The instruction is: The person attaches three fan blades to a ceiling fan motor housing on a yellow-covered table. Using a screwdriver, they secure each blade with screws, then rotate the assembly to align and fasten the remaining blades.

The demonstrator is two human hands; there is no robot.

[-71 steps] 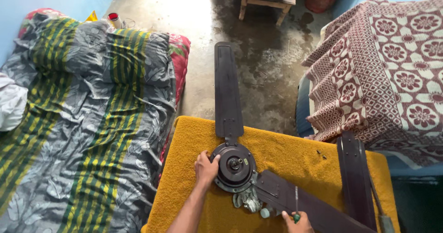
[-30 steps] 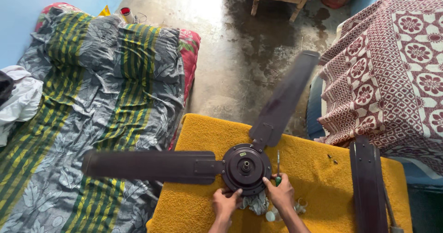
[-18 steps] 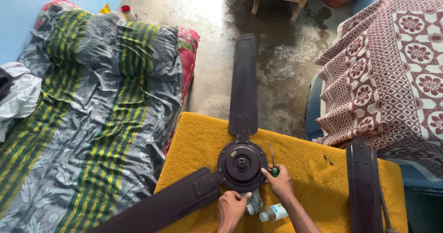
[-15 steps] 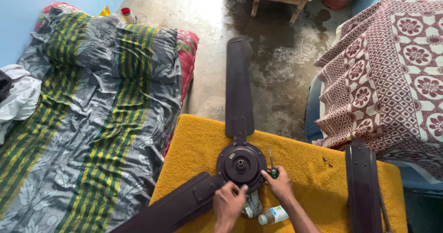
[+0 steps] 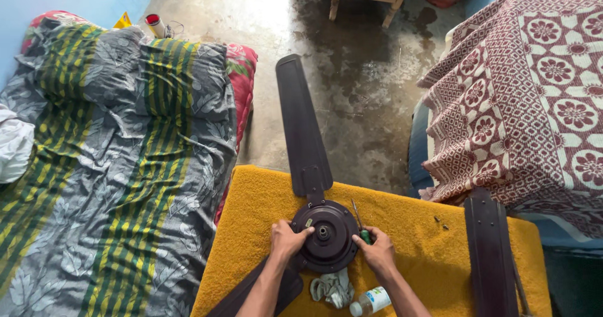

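A dark brown ceiling fan motor hub [image 5: 325, 234] lies on a yellow cloth-covered table [image 5: 414, 241]. One attached blade [image 5: 300, 125] points away over the floor; a second blade [image 5: 251, 292] runs toward the lower left, partly under my arm. My left hand [image 5: 287, 240] grips the hub's left rim. My right hand [image 5: 375, 249] rests on the hub's right rim while holding a green-handled screwdriver [image 5: 359, 224] with its shaft pointing up.
A loose fan blade [image 5: 488, 254] lies on the table's right side, small screws [image 5: 440, 221] near it. A grey rag [image 5: 334, 287] and small plastic bottle [image 5: 370, 300] sit below the hub. A striped mattress [image 5: 119, 160] lies left, a patterned bedspread [image 5: 534, 84] right, wet concrete floor [image 5: 358, 72] beyond.
The fan has been turned anticlockwise: the far blade now leans left and the other blade has swung under my left arm. My left hand moved from the hub's bottom to its left rim.
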